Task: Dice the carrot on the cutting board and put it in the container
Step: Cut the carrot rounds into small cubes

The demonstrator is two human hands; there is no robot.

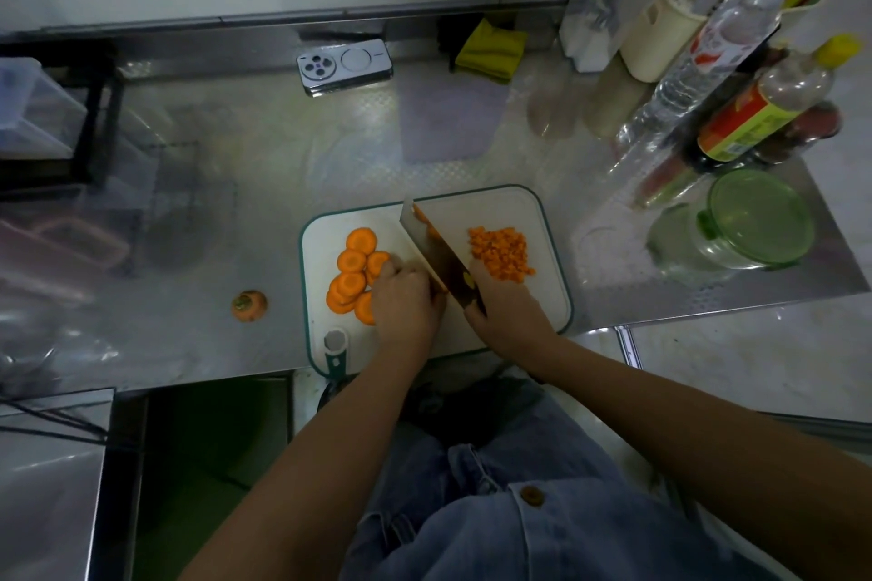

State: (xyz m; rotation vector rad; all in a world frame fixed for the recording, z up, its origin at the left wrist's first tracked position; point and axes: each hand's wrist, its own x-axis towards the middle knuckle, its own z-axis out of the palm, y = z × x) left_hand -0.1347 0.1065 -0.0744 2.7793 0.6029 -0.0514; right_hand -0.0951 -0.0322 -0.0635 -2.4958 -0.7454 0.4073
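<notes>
A white cutting board with a teal rim lies on the steel counter. Several round carrot slices lie on its left half, and a pile of diced carrot sits on its right half. My right hand grips the handle of a cleaver whose blade stands across the board's middle. My left hand presses curled fingers on carrot pieces right beside the blade; those pieces are mostly hidden. A glass container with a green lid stands to the right of the board.
A carrot end lies on the counter left of the board. A phone and a yellow cloth lie at the back. Bottles and cream tubs crowd the back right. A dark rack stands at the left.
</notes>
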